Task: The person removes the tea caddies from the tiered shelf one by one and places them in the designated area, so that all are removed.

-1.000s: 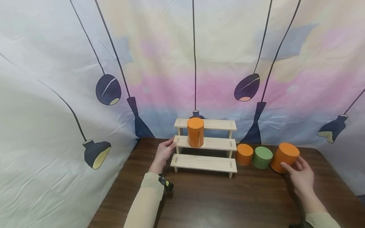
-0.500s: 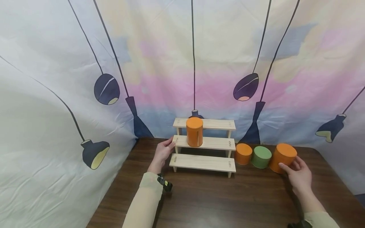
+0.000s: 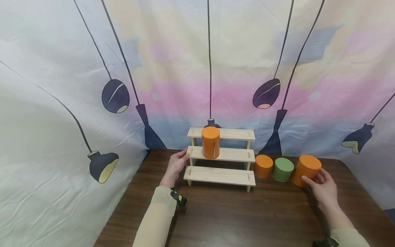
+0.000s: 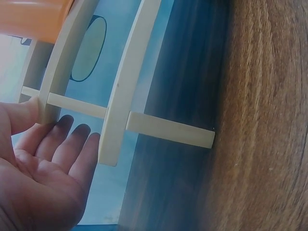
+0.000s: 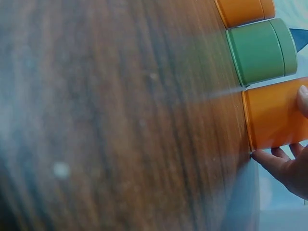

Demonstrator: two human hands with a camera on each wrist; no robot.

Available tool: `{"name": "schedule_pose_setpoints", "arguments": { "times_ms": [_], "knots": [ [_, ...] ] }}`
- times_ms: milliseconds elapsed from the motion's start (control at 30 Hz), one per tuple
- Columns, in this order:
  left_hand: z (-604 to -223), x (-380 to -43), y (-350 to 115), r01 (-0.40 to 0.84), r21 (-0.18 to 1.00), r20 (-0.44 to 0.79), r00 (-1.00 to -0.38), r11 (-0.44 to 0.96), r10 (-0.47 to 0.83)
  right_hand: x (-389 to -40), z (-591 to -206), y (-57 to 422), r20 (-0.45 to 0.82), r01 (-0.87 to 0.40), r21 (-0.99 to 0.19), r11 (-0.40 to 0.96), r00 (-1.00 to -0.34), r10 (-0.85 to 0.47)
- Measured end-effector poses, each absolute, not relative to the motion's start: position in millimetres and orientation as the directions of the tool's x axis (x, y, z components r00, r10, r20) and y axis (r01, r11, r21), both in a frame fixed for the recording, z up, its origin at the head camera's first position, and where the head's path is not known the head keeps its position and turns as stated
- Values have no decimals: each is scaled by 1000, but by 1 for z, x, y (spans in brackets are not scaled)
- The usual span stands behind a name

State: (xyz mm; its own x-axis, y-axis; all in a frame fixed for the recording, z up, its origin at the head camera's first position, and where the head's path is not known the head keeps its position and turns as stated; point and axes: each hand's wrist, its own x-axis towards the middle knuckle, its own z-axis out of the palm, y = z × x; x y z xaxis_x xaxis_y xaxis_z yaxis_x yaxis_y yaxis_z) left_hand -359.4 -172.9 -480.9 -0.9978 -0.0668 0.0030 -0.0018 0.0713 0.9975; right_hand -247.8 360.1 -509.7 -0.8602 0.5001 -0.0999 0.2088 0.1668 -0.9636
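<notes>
My left hand (image 3: 177, 166) pinches the left end of the middle board of a three-step wooden display shelf (image 3: 228, 154), thumb on top and fingers below. In the left wrist view the thumb (image 4: 21, 115) lies on the board's end. An orange canister (image 3: 211, 143) stands upright on the middle step, left of centre. On the right, my right hand (image 3: 325, 190) holds a tall orange canister (image 3: 306, 171) round its right side, its base at the table in the right wrist view. A short green canister (image 3: 283, 170) and a short orange canister (image 3: 263, 166) stand between it and the shelf.
All stands on a dark brown wooden table (image 3: 247, 216) with rounded far corners. Behind the shelf hangs a pastel cloth backdrop (image 3: 237, 68) printed with lamps, and more cloth closes off the left side.
The tall orange canister in my right hand has shifted slightly left, nearer the green one, and then stayed put. My left hand keeps its grip on the shelf.
</notes>
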Motion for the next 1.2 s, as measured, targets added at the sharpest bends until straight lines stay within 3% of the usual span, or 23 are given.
{"name": "schedule_pose_setpoints", "arguments": {
  "times_ms": [600, 833, 1200],
  "knots": [
    [-478, -360, -172, -7, 999, -3, -997, 52, -74, -239, -504, 363, -54, 167, -964, 206, -884, 464],
    [-477, -359, -173, -16, 998, -11, -998, 67, -69, -231, -489, 361, -24, 148, -970, 194, -849, 528],
    [-479, -358, -172, -20, 997, -15, -997, 68, -70, -226, -455, 325, 219, -43, -954, 298, -778, 589]
  ]
}}
